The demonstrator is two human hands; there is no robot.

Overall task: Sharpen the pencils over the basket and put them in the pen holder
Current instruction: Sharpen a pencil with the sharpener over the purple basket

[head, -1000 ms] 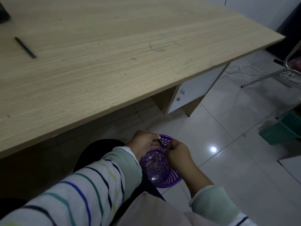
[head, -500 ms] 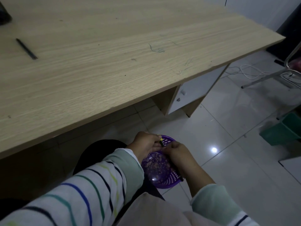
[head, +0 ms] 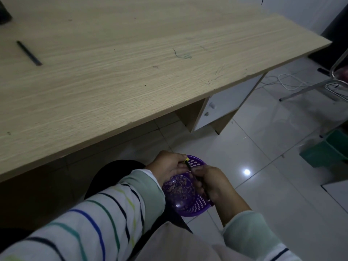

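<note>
A purple slotted basket [head: 195, 206] rests on my lap below the desk edge, with pencil shavings [head: 178, 187] in its bottom. Over the basket, my left hand [head: 169, 166] pinches a small yellow sharpener [head: 186, 160] between its fingertips. My right hand [head: 212, 183] is closed around a dark pencil [head: 189, 167], whose tip sits in the sharpener; the pencil's other end sticks out below that hand. Another dark pencil [head: 29, 53] lies on the wooden desk [head: 131, 72] at the far left. A dark object [head: 4, 14] at the desk's top left corner is cut off by the frame.
The desk edge runs diagonally just above my hands. A white cabinet door [head: 224, 108] sits under the desk's right end. On the tiled floor to the right are a green bin [head: 327, 149], a metal chair frame [head: 320, 85] and white cables [head: 290, 81].
My hands have stayed over the basket with only small turning motions on the pencil and sharpener. The view has shifted slightly.
</note>
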